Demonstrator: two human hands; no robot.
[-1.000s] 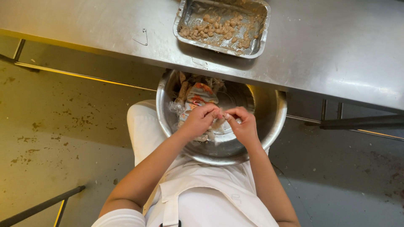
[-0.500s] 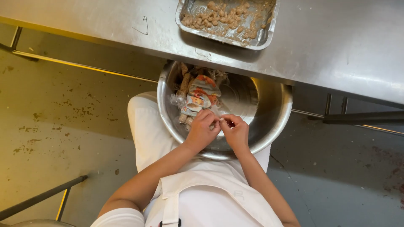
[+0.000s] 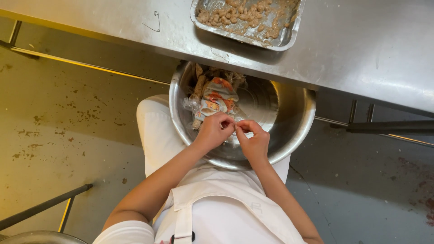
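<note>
1. The head view looks straight down on one person in white clothes with an apron, sitting at a steel tabletop (image 3: pixel 361 49).
2. Two hands meet over one round steel bowl (image 3: pixel 294 131), which rests on the person's lap, partly tucked under the tabletop's edge.
3. The left hand (image 3: pixel 213 132) is curled shut, its fingertips pinching a small pale piece (image 3: pixel 235 127) at the middle of the bowl.
4. The right hand (image 3: pixel 254 138) is curled the same way, its thumb and forefinger closed on the same small piece, so the two hands touch at the fingertips. What the piece is cannot be told; it is too small and mostly covered.
5. Just beyond the hands, in the far left part of the bowl, lies one heap of shells and scraps (image 3: pixel 216 92), orange, white and brown, with some clear wrapping at its left. The right half of the bowl is bare metal.
6. On the tabletop, past the bowl, stands one rectangular metal tray (image 3: pixel 289 38) holding many small pale brown peeled pieces (image 3: pixel 244 16) in a wet layer.
7. The floor (image 3: pixel 68 117) to the left is stained and spotted.
</note>
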